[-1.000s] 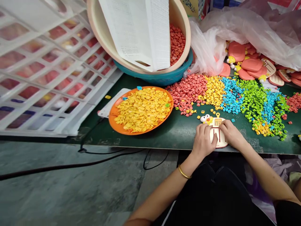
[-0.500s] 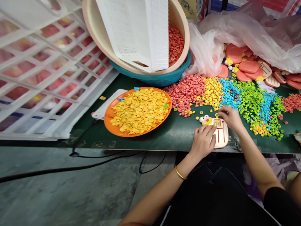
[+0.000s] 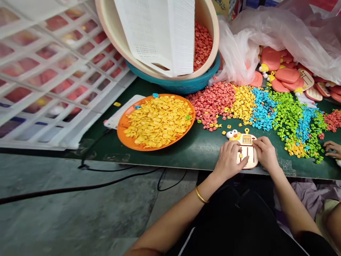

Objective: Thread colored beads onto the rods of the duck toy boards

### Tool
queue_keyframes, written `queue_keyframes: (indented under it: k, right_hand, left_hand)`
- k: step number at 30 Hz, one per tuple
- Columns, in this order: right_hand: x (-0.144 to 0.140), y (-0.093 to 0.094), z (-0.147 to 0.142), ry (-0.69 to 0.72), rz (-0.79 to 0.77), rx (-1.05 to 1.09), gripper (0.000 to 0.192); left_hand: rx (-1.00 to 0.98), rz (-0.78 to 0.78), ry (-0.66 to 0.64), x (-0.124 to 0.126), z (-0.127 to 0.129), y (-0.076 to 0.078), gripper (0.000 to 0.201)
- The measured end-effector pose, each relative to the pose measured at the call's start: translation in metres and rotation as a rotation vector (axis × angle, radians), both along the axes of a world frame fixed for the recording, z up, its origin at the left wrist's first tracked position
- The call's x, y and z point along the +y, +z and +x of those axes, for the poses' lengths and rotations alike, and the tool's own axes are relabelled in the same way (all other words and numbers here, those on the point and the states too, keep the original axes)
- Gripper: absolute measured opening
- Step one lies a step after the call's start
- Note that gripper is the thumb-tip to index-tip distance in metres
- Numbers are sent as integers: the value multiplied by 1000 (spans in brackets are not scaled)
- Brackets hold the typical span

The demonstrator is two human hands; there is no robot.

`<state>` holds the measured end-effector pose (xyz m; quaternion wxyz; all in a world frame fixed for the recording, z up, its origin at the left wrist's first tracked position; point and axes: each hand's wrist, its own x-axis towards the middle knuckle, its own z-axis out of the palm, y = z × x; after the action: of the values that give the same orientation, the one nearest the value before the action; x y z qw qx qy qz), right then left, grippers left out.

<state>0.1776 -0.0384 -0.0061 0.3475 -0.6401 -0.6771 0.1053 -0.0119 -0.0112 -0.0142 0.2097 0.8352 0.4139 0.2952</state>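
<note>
A small cream toy board (image 3: 248, 155) with a yellow duck head (image 3: 233, 135) at its top left lies at the near edge of the dark green table (image 3: 202, 149). My left hand (image 3: 229, 160) rests on the board's left side, fingers curled over it. My right hand (image 3: 265, 152) pinches at the board's right upper edge; whether a small piece is between its fingers is not visible. Just beyond the board lie heaps of small red pieces (image 3: 213, 101), yellow pieces (image 3: 243, 101), blue pieces (image 3: 262, 106) and green pieces (image 3: 287, 113).
An orange plate (image 3: 125, 124) heaped with yellow pieces sits to the left. Behind it, stacked basins (image 3: 181, 85) hold red pieces and white sheets. White lattice trays (image 3: 53, 78) stand far left. A plastic bag (image 3: 279, 32) covers pink toy boards. Another person's hand (image 3: 333, 148) shows at the right edge.
My right hand reached out to the coloured heaps half a second ago and has come back to the board's right edge. Another person's hand has appeared at the right.
</note>
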Motion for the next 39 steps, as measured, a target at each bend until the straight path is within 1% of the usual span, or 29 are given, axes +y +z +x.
queue_keyframes:
  k: [3, 5, 7, 8, 10, 11, 13, 14, 15, 17, 19, 21, 23, 25, 27, 29, 31, 32, 34, 35, 36, 38, 39]
  right_hand:
    - [-11, 0, -2, 67, -11, 2, 24]
    - [-2, 2, -9, 144, -22, 8, 26]
    - [24, 8, -17, 191, -49, 20, 27]
    - [41, 12, -22, 169, -69, 12, 25]
    - [79, 22, -30, 58, -138, -52, 18]
    - [96, 27, -33, 8, -196, -109, 15]
    - [116, 36, -34, -13, -318, -209, 14]
    - [117, 39, -32, 4, -348, -218, 16]
    - [112, 40, -29, 22, -347, -185, 17]
    - [88, 38, -17, 27, -276, -17, 16]
    - [59, 29, -3, -29, -204, 179, 18]
    - [34, 16, 6, -116, -129, 250, 20]
    - [18, 3, 5, -174, -49, 235, 21]
    - [5, -6, -1, -163, 5, 186, 23]
    - [-3, -9, -9, -101, 27, 135, 25]
    - [-5, -7, -16, 2, 28, 108, 26]
    - [8, 0, -21, 112, 8, 110, 26]
    - [21, 5, -24, 138, -9, 111, 25]
    - [57, 17, -36, 121, -75, 71, 20]
    - [78, 23, -44, 91, -132, 10, 17]
    - [100, 29, -53, 99, -223, -79, 13]
    - [138, 40, -71, 174, -422, -261, 10]
    - [152, 45, -77, 208, -491, -318, 10]
  left_hand:
    - [18, -7, -10, 1, 1, 3, 23]
    - [34, -16, -19, 1, 1, 4, 21]
    - [44, -29, -22, 2, 1, 4, 20]
    - [46, -30, -27, 2, 1, 4, 21]
    - [61, -16, -60, 3, 1, 4, 32]
    - [75, -6, -85, 4, 0, 5, 38]
    - [98, 2, -125, 4, 0, 5, 43]
    - [98, 0, -129, 4, -1, 5, 42]
    - [87, -5, -124, 3, -1, 5, 42]
    - [48, -15, -106, 3, -2, 3, 42]
    - [11, -15, -98, 2, -2, 1, 42]
    - [-17, -14, -90, 3, -1, -1, 42]
    - [-39, -20, -72, 4, -1, -3, 37]
    - [-54, -29, -54, 5, 0, -3, 30]
    - [-57, -36, -53, 5, 1, -3, 25]
    - [-50, -38, -60, 5, 1, -1, 22]
    - [-40, -39, -58, 4, 2, 1, 21]
    - [-33, -39, -51, 4, 2, 1, 22]
    - [-13, -40, -31, 4, 2, 2, 26]
    - [4, -40, -30, 4, 1, 2, 29]
    - [26, -38, -39, 4, 1, 2, 33]
    - [73, -24, -82, 5, 1, 1, 40]
    - [93, -17, -106, 6, 0, 0, 42]
